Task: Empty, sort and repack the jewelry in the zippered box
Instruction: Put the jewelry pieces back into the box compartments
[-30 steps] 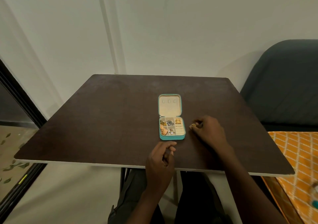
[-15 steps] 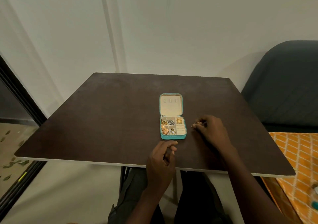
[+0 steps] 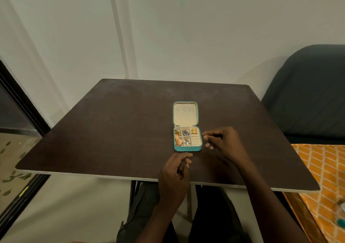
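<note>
Teal fabric wraps the small square zippered jewelry box (image 3: pixel 187 148), lying open mid-table with its cream velvety lid (image 3: pixel 185 114) flat behind. Gold chains, silver studs and a coppery piece fill its compartments. On the matte brown table (image 3: pixel 112 130), the right hand (image 3: pixel 226 143) hovers just beside the box, fingers curled, whether pinching anything unclear; the left hand (image 3: pixel 174 173) rests nearer, fingers loosely curled, holding nothing.

The scene is dim, with a warm, muted cast. Soft light falls from above and ahead, leaving the wall (image 3: pixel 186 27) evenly pale and the dark surface (image 3: pixel 112 130) with a faint sheen toward its far edge. Shadows are weak and diffuse. Wide-angle distortion bends straight lines near the frame's left edge. The lower right corner is blurred; the centre is fairly sharp.
</note>
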